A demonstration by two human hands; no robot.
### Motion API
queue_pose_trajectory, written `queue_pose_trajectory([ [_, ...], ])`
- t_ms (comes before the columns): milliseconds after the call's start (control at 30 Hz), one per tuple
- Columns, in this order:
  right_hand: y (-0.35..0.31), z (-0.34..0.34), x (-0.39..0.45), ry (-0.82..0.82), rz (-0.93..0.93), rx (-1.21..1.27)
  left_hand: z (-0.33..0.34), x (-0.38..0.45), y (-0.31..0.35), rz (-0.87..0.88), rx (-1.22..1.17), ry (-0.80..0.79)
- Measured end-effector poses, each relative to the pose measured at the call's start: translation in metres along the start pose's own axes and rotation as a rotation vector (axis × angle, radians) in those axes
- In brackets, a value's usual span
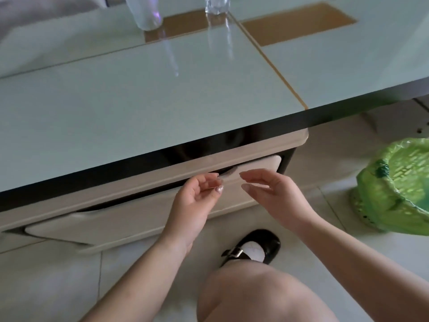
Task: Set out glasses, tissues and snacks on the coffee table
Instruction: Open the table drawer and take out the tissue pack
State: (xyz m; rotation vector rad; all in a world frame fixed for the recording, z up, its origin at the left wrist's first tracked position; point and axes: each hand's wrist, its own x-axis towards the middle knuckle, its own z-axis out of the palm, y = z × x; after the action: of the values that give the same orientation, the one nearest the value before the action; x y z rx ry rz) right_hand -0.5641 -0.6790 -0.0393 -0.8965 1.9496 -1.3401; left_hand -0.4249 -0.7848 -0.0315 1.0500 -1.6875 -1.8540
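Two glasses (148, 12) on coffee table (144, 98) at 12 o'clock, well apart from left hand (195, 198) and right hand (271, 191); both hands loosely curled, seemingly empty, at drawer (130, 219).

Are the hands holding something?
No. Both the left hand and right hand are empty, fingers loosely curled, in front of the drawer under the coffee table.

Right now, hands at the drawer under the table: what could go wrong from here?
1. The left hand has its fingertips at the gap above the drawer front; they could get pinched under the table edge.
2. Two glasses stand on the glass tabletop; a hard tug may jolt them.
3. The knee and shoe sit right in front; the drawer may hit them.
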Motion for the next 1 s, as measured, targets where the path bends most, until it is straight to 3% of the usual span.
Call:
queue_pose_trajectory([
  [233, -0.013, 0.067, 0.013, -0.138, -0.179, -0.574, -0.098, -0.004, -0.037, 0.375, 0.819, 0.117],
  [367, -0.017, 0.089, 0.017, -0.101, -0.241, -0.817, -0.130, -0.008, -0.048, 0.428, 1.119, 0.205],
  [633, -0.019, 0.105, 0.018, -0.009, -0.209, -0.976, -0.149, -0.006, -0.055, 0.472, 1.132, 0.225],
  [1000, -0.021, 0.102, -0.014, -0.088, -0.036, -0.981, -0.160, -0.040, -0.062, 0.450, 1.050, 0.214],
])
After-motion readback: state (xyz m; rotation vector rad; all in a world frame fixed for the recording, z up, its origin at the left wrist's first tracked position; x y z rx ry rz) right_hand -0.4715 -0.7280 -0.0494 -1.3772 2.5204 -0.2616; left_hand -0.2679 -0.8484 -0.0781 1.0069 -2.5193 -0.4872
